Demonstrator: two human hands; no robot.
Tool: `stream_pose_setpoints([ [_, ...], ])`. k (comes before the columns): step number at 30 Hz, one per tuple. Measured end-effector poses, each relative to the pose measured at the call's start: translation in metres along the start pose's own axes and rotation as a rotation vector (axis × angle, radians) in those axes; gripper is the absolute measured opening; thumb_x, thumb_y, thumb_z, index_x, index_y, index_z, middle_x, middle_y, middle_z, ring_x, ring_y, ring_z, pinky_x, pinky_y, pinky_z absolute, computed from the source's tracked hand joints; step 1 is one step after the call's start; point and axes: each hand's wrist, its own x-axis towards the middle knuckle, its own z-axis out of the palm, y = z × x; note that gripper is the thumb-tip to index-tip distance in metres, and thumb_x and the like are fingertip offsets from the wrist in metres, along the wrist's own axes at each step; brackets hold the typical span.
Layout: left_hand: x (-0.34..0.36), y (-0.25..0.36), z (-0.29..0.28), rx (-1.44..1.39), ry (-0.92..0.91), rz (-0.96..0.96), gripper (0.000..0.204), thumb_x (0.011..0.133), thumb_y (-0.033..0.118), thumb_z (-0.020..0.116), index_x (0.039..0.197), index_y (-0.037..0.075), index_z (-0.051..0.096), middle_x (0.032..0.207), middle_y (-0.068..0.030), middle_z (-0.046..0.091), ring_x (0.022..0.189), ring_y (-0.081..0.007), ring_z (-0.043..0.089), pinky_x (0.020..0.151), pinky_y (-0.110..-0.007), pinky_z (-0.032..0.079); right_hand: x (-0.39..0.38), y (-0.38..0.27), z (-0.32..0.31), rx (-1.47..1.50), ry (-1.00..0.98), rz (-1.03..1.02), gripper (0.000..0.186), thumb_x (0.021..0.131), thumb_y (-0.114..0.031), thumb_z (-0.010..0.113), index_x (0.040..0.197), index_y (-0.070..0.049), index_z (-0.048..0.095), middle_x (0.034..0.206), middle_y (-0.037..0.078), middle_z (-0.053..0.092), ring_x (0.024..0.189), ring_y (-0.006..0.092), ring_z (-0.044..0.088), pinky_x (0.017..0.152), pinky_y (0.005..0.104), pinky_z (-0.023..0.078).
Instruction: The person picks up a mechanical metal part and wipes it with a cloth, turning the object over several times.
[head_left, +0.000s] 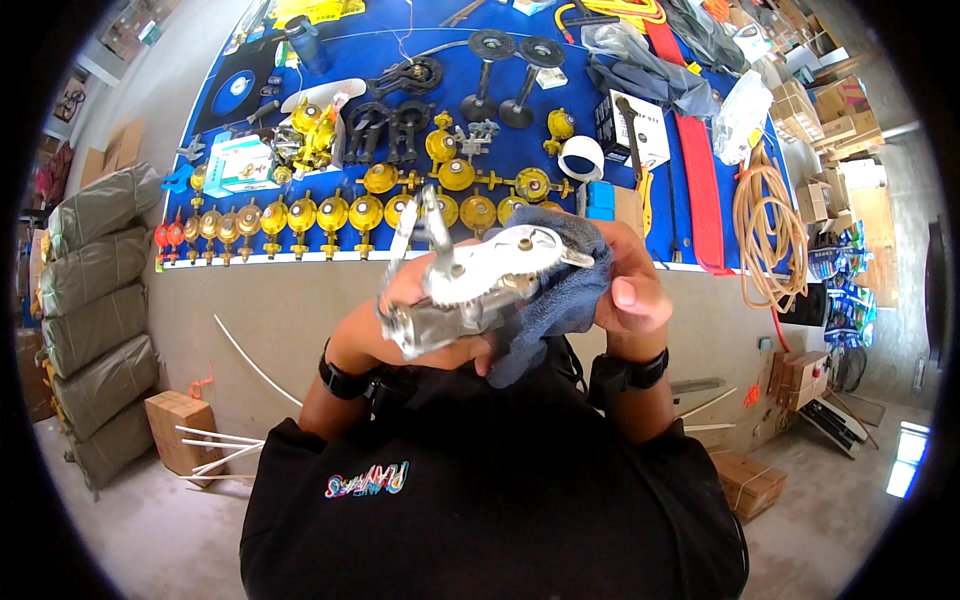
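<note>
My left hand is closed around a silvery metal mechanism, which has a rounded plate with a hole and two upright arms. I cannot make out its exact kind. Held up in front of my chest, it hides part of the left fingers. A dark grey-blue cloth lies bunched against its right side. My right hand grips that cloth, fingers curled with the thumb showing. Just beyond my hands, yellow gas regulators stand in a row along the near edge of the blue table.
Black burner parts, two black round-topped stands and a white box sit on the table. Coiled tan hose hangs at its right edge. Wrapped grey bundles are stacked at left; cardboard boxes stand on the floor.
</note>
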Motion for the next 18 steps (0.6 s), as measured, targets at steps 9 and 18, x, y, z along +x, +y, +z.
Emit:
stream_pose_setpoints([
  [9,0.020,0.005,0.006,-0.739,-0.057,-0.067,0.049,0.083,0.009,0.065,0.123,-0.007,0.041,0.118,-0.0179,0.054,0.074,-0.0384,0.069,0.069,-0.047,0.059,-0.006,0.001,-0.013,0.078,0.087,0.127,0.042,0.081,0.001,0.062,0.122,0.006,0.057,0.117,0.014,0.064,0.110,0.0218,0.060,0.097,0.0348,0.044],
  [18,0.051,-0.007,0.023,-0.711,0.114,-0.123,0.056,0.085,0.006,0.057,0.134,-0.002,0.031,0.126,-0.0236,0.051,0.069,-0.0429,0.067,0.066,-0.054,0.059,-0.011,-0.004,-0.059,-0.028,0.205,0.094,0.036,0.089,-0.010,0.065,0.121,0.004,0.057,0.109,0.010,0.066,0.099,0.0185,0.064,0.089,0.0343,0.051],
])
